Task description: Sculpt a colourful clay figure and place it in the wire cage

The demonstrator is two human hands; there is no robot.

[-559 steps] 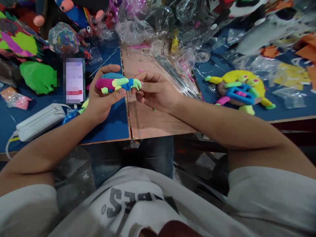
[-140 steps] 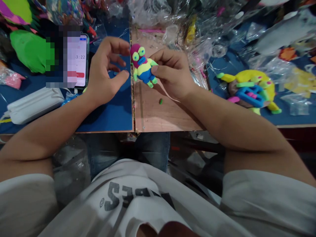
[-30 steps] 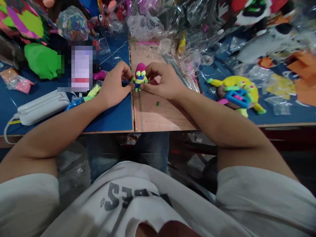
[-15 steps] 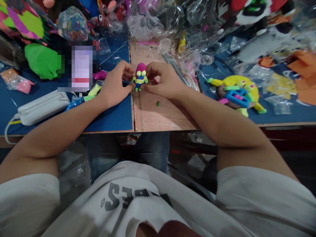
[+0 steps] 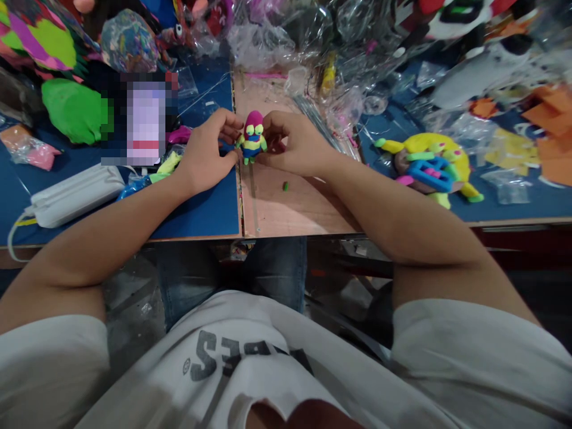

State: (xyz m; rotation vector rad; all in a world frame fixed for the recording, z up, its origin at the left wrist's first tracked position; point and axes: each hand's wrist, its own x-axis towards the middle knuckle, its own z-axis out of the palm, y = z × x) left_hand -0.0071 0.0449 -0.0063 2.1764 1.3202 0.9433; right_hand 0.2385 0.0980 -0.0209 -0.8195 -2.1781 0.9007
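A small clay figure [image 5: 254,142] stands upright over the seam between the blue and the wooden board. Its head is magenta with bulging yellow eyes, its middle is blue and yellow, and its arms and feet are green. Curled fingers of my left hand [image 5: 210,149] hold it by one side, thumb low near the feet. From the other side my right hand [image 5: 292,143] pinches it, the fingertips partly hidden behind it. A tiny green clay bit [image 5: 285,186] lies on the wooden board [image 5: 286,214] below my right hand.
At left are a phone [image 5: 145,119], blurred out, a white power bank-like box [image 5: 78,195] with a cable and a green clay lump [image 5: 74,111]. A yellow clay creature [image 5: 435,164] lies at right. Plastic wrap [image 5: 263,44], thin wires [image 5: 317,122] and orange sheets [image 5: 554,131] crowd the back and right.
The figure has turned and tilted slightly between my hands, and my fingers have shifted a little around it. The whole view has moved marginally; everything else stays put.
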